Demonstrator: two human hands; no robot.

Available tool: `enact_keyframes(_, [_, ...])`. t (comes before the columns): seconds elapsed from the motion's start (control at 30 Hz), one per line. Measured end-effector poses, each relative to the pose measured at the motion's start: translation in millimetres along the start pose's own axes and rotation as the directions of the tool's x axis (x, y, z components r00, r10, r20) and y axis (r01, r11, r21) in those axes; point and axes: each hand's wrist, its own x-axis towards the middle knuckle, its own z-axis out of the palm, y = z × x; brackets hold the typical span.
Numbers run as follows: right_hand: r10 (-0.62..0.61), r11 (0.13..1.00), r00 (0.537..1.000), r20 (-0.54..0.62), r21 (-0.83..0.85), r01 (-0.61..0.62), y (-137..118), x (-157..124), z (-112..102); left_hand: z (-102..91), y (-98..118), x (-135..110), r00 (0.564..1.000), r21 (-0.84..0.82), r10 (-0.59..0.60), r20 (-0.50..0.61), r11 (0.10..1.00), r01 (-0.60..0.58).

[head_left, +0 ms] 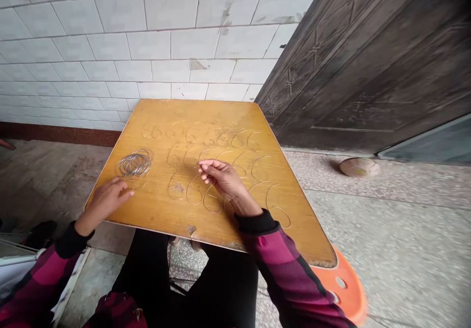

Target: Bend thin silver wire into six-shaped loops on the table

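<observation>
The left hand (pixel 106 205) lies open on the yellow varnished wooden worktop (pixel 221 114), fingers loosely spread, its tips near the lower edge of a coil of thin silver wire (pixel 134 164). Rows of thin wire loops bent into 6-like curves (pixel 187 193) lie to the right of the coil. The right hand (pixel 222 183) sits over these loops, thumb and fingers drawn into a pinch — whether wire is gripped cannot be told. An orange plastic stool (pixel 346 288) shows beyond, at the worktop's near right corner.
</observation>
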Motion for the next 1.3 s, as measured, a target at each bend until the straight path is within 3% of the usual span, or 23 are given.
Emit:
enact_keyframes(0.1, [0.006, 1.000, 1.000, 0.000, -0.009, -0.006, 0, 0, 0, 10.7, 21, -7, 1.000, 0.091, 0.004, 0.023, 0.996, -0.006])
enact_keyframes(0.2, [0.011, 1.000, 1.000, 0.005, -0.019, -0.010, 1, 0, 0, 12.7, 29, -7, 1.000, 0.162, 0.008, 0.016, 0.987, -0.011])
enact_keyframes(0.37, [0.014, 1.000, 1.000, 0.005, -0.018, -0.014, 1, 0, -1, 1.9, 16, -5, 0.994, 0.104, 0.101, -0.032, 0.990, -0.097])
enact_keyframes(0.57, [0.008, 1.000, 1.000, 0.015, -0.024, -0.008, 1, 0, 1, -5.0, -1, -5, 0.992, -0.022, 0.100, -0.077, 0.995, -0.102])
enact_keyframes(0.73, [0.022, 0.999, 1.000, 0.014, -0.024, -0.021, 2, 0, 0, -11.7, -8, -3, 0.985, -0.125, 0.036, -0.169, 0.990, -0.057])
enact_keyframes(0.87, [0.032, 0.999, 0.999, 0.020, -0.032, -0.031, 3, 1, -1, -24.3, -13, -5, 0.946, -0.223, -0.084, -0.313, 0.975, 0.013])
enact_keyframes(1.07, [0.031, 0.999, 0.999, 0.040, -0.041, -0.029, 4, 1, -2, -43.3, -11, -1, 0.919, -0.527, -0.264, -0.292, 0.846, 0.075])
enact_keyframes(1.2, [0.032, 0.998, 0.997, 0.064, -0.049, -0.029, 7, 1, 2, -49.2, 9, 7, 0.941, -0.702, -0.260, -0.215, 0.711, 0.036])
enact_keyframes(1.3, [0.019, 0.998, 0.996, 0.084, -0.063, -0.014, 9, 1, 6, -45.8, 33, 19, 0.967, -0.803, -0.192, -0.166, 0.595, -0.020])
